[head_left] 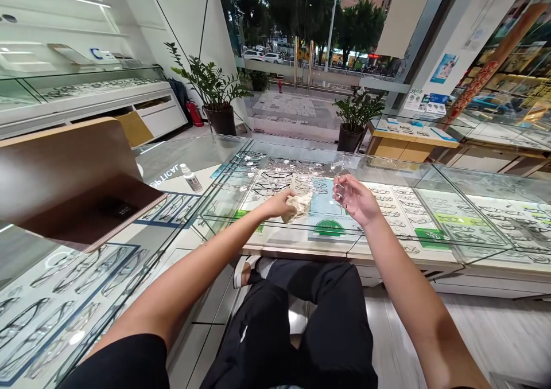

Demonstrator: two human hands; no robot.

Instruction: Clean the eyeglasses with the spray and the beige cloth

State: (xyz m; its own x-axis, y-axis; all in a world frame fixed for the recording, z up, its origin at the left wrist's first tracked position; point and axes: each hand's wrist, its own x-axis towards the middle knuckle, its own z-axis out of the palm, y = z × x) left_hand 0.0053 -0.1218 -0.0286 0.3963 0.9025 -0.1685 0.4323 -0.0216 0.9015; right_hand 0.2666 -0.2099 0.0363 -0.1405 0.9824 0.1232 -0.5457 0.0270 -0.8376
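Over the glass counter, my left hand (278,204) is closed on a crumpled cream cloth (300,207). To its right, my right hand (356,199) is raised, with its fingers pinching a pair of thin, clear eyeglasses (340,189). Cloth and eyeglasses are apart, with a gap between them. Beneath both hands, rows of eyeglass frames (271,183) lie inside the glass display case. A small white bottle (190,178) stands on the counter to the left of my left hand.
A brown box-like stand (73,177) is on the counter at the left. Glass case edges run along the counter's front (301,256). More frames on trays (86,286) show at the lower left. Potted plants (219,119) stand beyond the counter.
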